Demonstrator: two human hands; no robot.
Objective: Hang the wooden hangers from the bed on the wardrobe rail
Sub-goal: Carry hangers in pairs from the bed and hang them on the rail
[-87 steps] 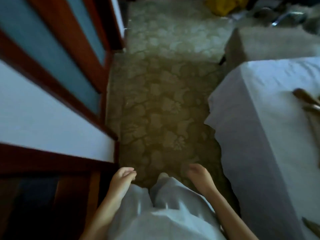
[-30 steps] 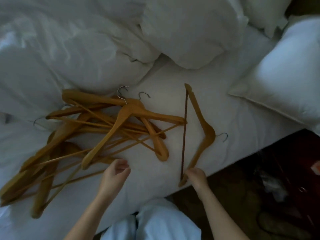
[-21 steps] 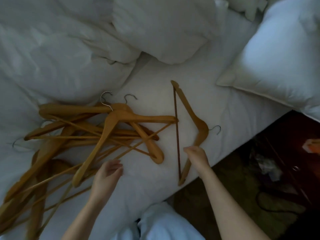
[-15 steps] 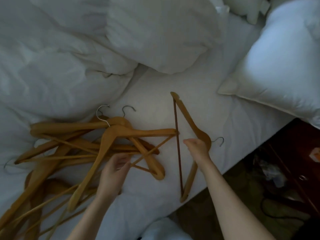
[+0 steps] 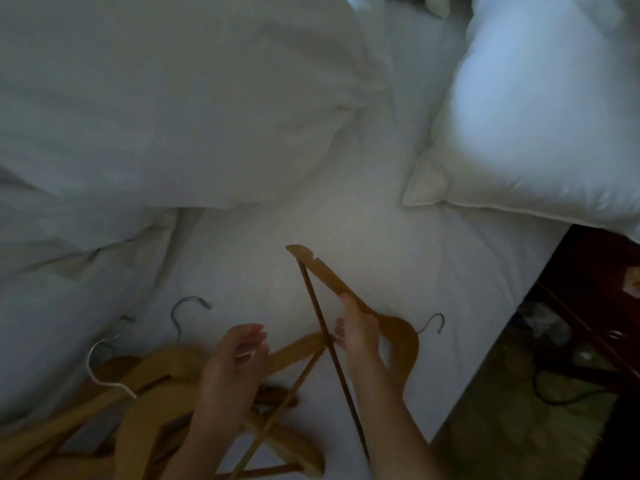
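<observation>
A single wooden hanger [image 5: 398,336] lies on the white bed [image 5: 398,271] near its right edge, its metal hook [image 5: 433,323] pointing toward that edge and its dark crossbar [image 5: 325,337] running from the far tip back toward the person. The right hand [image 5: 356,337] reaches in from the near edge of the bed with the forearm angled up and left; its fingers [image 5: 346,306] are curled around the hanger's upper arm, close to the neck, holding it. To the left, a loose pile of hangers [image 5: 149,393] is spread over the near left part of the bed, with several metal hooks sticking out toward the far side. The left hand [image 5: 232,368] is stretched over that pile, wrist bent, its fingers [image 5: 249,341] drawn together on one hanger arm that points toward the single hanger; whether they have really gripped it cannot be told. A rumpled duvet [image 5: 173,98] covers the far left of the bed, and a white pillow [image 5: 536,116] sits at the far right corner. Past the right edge, a patterned carpet [image 5: 502,427] and dark wooden furniture [image 5: 595,306] are visible.
</observation>
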